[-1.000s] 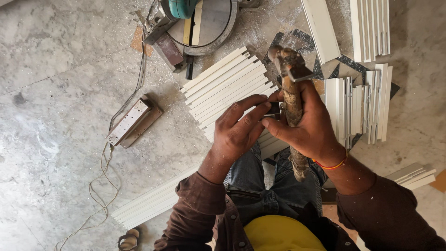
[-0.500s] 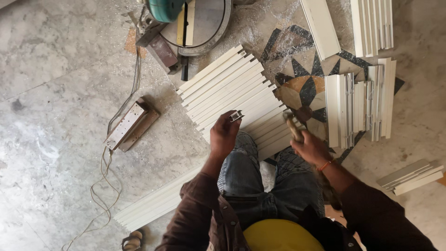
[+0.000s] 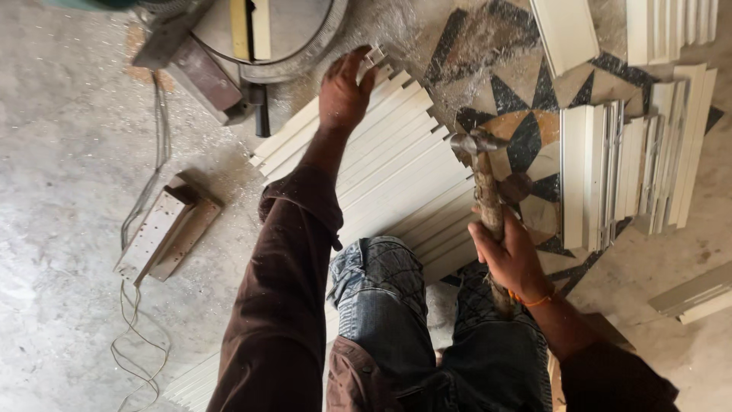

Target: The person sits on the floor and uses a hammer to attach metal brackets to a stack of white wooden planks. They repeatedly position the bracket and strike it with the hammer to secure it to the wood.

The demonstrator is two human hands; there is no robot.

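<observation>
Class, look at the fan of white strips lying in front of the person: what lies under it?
Under the white strips the patterned floor tiles show at their right edge and bare concrete floor beside them. What lies beneath their middle is covered. The left hand rests on top.

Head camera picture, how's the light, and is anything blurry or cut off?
In the head view the light is soft and even, with only faint shadows on the floor; the left hand on the white strips and the right hand gripping the hammer look fairly sharp; the saw is cut off by the top edge.
</observation>
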